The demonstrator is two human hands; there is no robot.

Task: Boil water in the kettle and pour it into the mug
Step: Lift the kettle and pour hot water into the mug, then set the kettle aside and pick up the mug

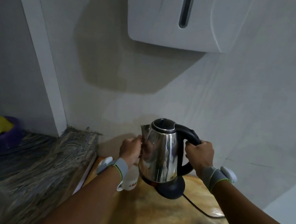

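Kettle point(161, 151): steel body, black lid shut, tilted and partly lifted off its black base point(172, 189) near the tabletop's point(150, 218) far edge, by the wall. Right hand point(199, 155): grip clenched around the black handle. Left hand point(130, 150): fingers resting against the spout side; grip state cannot be told. Mug point(130, 181): white, on the tabletop at its left edge, just beside the base, partly hidden under the left wrist. Cord point(201, 208): runs right from the base.

Step, judged: lifting the kettle to pour. Next: carry the spout over the mug, tip slowly.
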